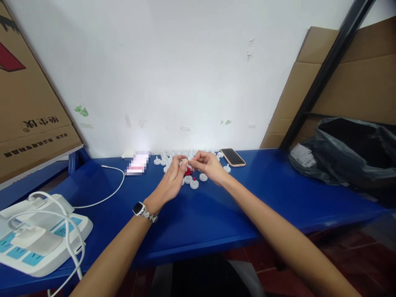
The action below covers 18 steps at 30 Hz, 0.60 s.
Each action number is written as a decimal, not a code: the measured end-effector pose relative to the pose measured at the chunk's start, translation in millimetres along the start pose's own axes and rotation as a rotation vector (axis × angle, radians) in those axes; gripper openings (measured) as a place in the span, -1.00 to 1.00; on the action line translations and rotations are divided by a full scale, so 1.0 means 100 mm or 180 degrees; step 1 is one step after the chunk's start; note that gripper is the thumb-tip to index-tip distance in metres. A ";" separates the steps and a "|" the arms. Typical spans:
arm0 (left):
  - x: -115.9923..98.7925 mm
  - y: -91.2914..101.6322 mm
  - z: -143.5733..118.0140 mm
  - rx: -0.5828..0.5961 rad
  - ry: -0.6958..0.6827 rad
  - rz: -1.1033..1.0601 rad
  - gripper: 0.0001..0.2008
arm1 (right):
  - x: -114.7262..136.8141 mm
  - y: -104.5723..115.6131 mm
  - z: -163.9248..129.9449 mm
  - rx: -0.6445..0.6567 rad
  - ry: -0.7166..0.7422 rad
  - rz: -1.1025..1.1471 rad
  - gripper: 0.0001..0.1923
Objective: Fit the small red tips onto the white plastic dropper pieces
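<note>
I am working at the blue table (216, 214), which is running wide across my view against the white wall, so everything I need is sitting within arm's reach along the back edge. To my far right a dark plastic bag (346, 152) is slumping beside flattened cardboard; to my left a white power strip (37, 239) is lying with its cable trailing toward the wall, out of the way of my arms. A phone (232, 157) is resting face up just behind my work.

I am keeping the white caps (194, 184) scattered in a loose cluster right under my hands, with a small heap of red pieces (188, 171) among them, so I can pick without stretching.

My left hand (173, 181), the one wearing the watch, and my right hand (208, 165) are meeting just above that cluster, fingertips together, pinching one small white part (186, 162) between them. Both hands are closed on it, held slightly off the table so I can see it. The part is too small for me to say surely how it lies, but its long axis seems to be running roughly left to right, from one set of fingertips to the other.
</note>
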State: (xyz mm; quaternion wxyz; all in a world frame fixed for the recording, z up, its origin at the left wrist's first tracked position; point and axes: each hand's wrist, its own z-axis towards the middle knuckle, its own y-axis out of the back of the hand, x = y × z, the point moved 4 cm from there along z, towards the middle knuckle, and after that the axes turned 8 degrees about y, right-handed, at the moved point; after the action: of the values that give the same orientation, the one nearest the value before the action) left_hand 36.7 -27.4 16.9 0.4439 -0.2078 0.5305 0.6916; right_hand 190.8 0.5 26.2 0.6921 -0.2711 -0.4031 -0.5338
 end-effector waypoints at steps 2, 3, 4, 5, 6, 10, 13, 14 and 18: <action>0.10 0.10 0.05 -0.0210 0.0043 0.0244 -0.55 | -0.06 0.14 0.03 0.0040 -0.0003 -0.0563 -0.70; 0.14 0.15 0.07 -0.0310 0.0034 0.0361 -0.55 | -0.11 0.21 0.03 0.0047 -0.0038 -0.0938 -0.74; 0.19 0.20 0.10 -0.0369 0.0001 0.0472 -0.56 | -0.15 0.27 0.03 0.0111 -0.0082 -0.1288 -0.77; 0.22 0.24 0.12 -0.0391 -0.0045 0.0592 -0.57 | -0.19 0.30 0.03 0.0202 -0.0088 -0.1579 -0.81; 0.25 0.27 0.13 -0.0410 -0.0099 0.0704 -0.58 | -0.22 0.32 0.02 0.0311 -0.0080 -0.1820 -0.84; 0.29 0.30 0.15 -0.0421 -0.0263 0.0969 -0.60 | -0.25 0.27 0.01 0.0694 0.0029 -0.2321 -0.94; 0.28 0.27 0.14 -0.0357 -0.0277 0.1020 -0.60 | -0.25 0.22 0.00 0.0852 0.0007 -0.2486 -0.94; 0.28 0.27 0.14 -0.0332 -0.0263 0.1037 -0.60 | -0.24 0.22 0.00 0.0883 -0.0006 -0.2503 -0.93; 0.34 0.27 0.16 -0.0286 -0.0194 0.1131 -0.61 | -0.23 0.22 -0.02 0.0937 0.0025 -0.2535 -0.88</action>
State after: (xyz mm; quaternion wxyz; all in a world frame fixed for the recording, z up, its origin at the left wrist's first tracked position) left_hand -0.5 -0.3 11.4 0.3208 -0.1094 0.5137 0.7882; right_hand 209.6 17.3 6.7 0.4646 0.0096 -0.5457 -0.6973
